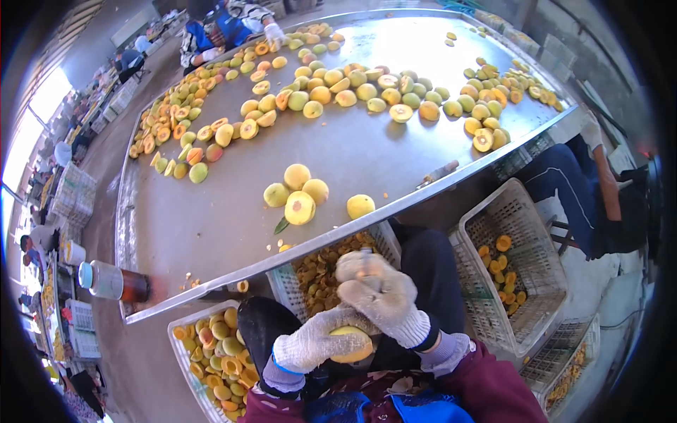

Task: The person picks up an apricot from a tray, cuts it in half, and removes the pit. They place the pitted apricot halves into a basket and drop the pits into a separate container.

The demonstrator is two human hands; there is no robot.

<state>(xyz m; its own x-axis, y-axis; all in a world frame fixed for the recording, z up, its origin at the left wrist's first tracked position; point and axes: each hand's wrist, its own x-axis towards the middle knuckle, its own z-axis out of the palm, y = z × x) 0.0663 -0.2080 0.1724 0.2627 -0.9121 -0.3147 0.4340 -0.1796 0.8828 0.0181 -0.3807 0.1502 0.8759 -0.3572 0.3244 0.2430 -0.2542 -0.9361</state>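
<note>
My left hand (317, 342), in a whitish knit glove, is closed around a cut yellow peach (350, 345) above my lap. Just above and to the right, my right hand (379, 290) has its gloved fingers curled closed. A small greyish tip shows at those fingers, too blurred to name. Beneath both hands stands a crate of brownish peach pits and scraps (317, 275). On the metal table (233, 218) before me sit a small cluster of peaches (297, 187), a cut peach half (300, 208) and a single peach (360, 206).
Many whole and halved peaches (367, 92) spread across the table's far side. A handled tool (441, 171) lies by its edge. Crates (462, 240) flank my legs, the left one holding peaches (222, 352). A jar (106, 280) stands at left. Co-workers sit opposite and at right.
</note>
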